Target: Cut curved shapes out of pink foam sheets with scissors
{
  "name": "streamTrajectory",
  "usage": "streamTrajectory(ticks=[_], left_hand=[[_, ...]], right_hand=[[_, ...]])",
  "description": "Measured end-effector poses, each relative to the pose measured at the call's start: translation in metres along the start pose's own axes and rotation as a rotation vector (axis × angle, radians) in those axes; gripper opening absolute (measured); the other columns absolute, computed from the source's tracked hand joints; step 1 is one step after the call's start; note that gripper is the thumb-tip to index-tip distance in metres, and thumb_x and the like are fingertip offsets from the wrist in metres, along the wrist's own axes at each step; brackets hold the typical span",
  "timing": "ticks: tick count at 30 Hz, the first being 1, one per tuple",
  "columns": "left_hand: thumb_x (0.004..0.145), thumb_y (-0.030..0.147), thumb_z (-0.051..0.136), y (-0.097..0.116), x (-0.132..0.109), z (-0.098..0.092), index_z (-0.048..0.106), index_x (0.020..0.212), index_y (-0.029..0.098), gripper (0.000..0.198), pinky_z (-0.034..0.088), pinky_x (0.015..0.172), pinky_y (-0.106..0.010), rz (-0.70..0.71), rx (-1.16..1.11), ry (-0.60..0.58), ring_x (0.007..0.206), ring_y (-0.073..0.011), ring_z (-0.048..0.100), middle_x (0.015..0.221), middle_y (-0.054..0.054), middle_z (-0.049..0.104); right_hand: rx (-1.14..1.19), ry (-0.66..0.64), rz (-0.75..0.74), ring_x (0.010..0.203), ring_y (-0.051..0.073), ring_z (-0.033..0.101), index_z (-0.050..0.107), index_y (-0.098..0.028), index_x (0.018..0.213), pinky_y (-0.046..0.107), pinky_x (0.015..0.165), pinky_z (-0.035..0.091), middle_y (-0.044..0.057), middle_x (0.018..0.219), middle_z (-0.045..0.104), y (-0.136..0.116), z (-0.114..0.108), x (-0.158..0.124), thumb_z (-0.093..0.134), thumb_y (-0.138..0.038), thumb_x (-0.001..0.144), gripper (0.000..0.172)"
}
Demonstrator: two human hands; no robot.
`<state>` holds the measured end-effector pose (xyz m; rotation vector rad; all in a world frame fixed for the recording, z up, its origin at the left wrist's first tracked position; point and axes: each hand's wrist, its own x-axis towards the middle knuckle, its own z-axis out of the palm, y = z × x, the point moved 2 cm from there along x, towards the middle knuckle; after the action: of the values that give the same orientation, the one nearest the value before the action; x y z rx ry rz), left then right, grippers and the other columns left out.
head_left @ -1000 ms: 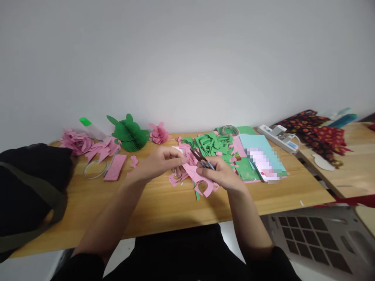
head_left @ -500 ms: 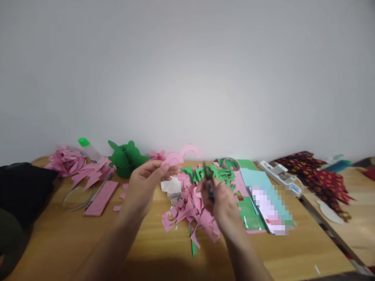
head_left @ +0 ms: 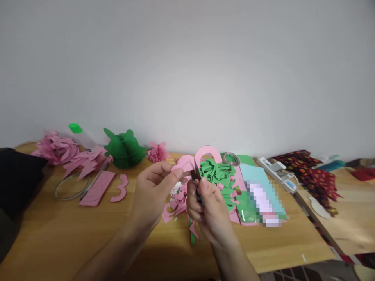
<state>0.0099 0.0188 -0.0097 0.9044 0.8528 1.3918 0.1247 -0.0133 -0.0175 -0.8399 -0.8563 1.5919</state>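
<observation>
Between thumb and fingers, my left hand [head_left: 155, 189] pinches a curved pink paper cutout [head_left: 208, 151], held up above the table. My right hand [head_left: 209, 203] is closed around a pair of dark scissors [head_left: 197, 171], whose blades point up and meet the edge of the cutout. The handles are mostly hidden by my fingers. Beneath both hands lie pink paper scraps [head_left: 175, 205] and green paper scraps [head_left: 218, 173]. A wavy pink paper piece [head_left: 120, 189] rests on the table to the left of my left hand.
A folded pink paper strip [head_left: 98, 189], a wire ring [head_left: 72, 187], a green honeycomb paper figure [head_left: 124, 150] and a smaller pink one [head_left: 158, 151] stand left. To the right are a tape roll [head_left: 231, 159], light blue paper [head_left: 256, 175], a blurred-out phone [head_left: 265, 203] and a power strip [head_left: 278, 173].
The scissors have come up and left to the pink cutout, which has shifted right. The whole view has moved slightly, and the wavy pink piece at left shows more fully.
</observation>
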Motion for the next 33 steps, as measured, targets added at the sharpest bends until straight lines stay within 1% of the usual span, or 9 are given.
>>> streamTrajectory(ticks=[5,9,12,20,25,33], left_hand=[[0.075,0.022,0.071,-0.0023,-0.0028,0.0020,0.066,0.063,0.021,0.012,0.051,0.066,-0.026,0.010,-0.020,0.017,0.063,-0.0126,0.061,0.061,0.004,0.066],[0.077,0.023,0.070,-0.0054,-0.0019,0.0024,0.066,0.064,0.021,0.014,0.052,0.071,-0.028,0.024,-0.008,0.000,0.068,-0.0142,0.063,0.063,0.003,0.067],[0.077,0.025,0.071,-0.0071,-0.0014,0.0022,0.067,0.065,0.020,0.014,0.052,0.069,-0.028,0.015,0.014,-0.002,0.066,-0.0141,0.062,0.064,0.002,0.068],[0.076,0.023,0.072,-0.0064,-0.0022,0.0040,0.067,0.063,0.018,0.015,0.051,0.066,-0.024,0.041,-0.045,-0.004,0.063,-0.0117,0.062,0.063,0.002,0.068],[0.076,0.020,0.072,-0.0064,-0.0031,0.0047,0.067,0.063,0.018,0.014,0.051,0.064,-0.022,0.030,-0.072,0.006,0.063,-0.0114,0.063,0.062,0.002,0.069],[0.075,0.019,0.072,-0.0052,-0.0032,0.0051,0.068,0.063,0.019,0.013,0.050,0.063,-0.021,0.014,-0.061,0.013,0.062,-0.0112,0.064,0.061,0.003,0.068]], right_hand=[[0.043,-0.021,-0.004,0.038,0.004,0.009,0.047,-0.020,0.066,0.017,0.034,0.010,-0.013,0.045,0.023,-0.0015,0.0034,-0.0013,0.066,-0.059,0.080,0.045],[0.036,-0.003,0.002,0.037,0.003,0.009,0.045,-0.020,0.064,0.017,0.033,0.008,-0.013,0.045,0.023,-0.0014,0.0037,-0.0006,0.066,-0.060,0.079,0.047],[0.033,0.013,0.001,0.038,0.003,0.008,0.045,-0.020,0.064,0.016,0.032,0.007,-0.013,0.046,0.023,-0.0014,0.0029,-0.0006,0.066,-0.060,0.079,0.048],[0.039,0.013,-0.009,0.037,0.003,0.010,0.045,-0.020,0.063,0.016,0.032,0.008,-0.012,0.045,0.023,-0.0007,0.0006,-0.0008,0.065,-0.059,0.081,0.048],[0.048,0.019,-0.014,0.038,0.002,0.011,0.045,-0.019,0.063,0.014,0.033,0.010,-0.013,0.045,0.024,-0.0005,0.0002,-0.0010,0.066,-0.058,0.081,0.048],[0.053,0.019,-0.012,0.038,0.002,0.011,0.043,-0.019,0.061,0.014,0.033,0.010,-0.013,0.045,0.024,-0.0005,-0.0016,-0.0016,0.066,-0.058,0.081,0.050]])
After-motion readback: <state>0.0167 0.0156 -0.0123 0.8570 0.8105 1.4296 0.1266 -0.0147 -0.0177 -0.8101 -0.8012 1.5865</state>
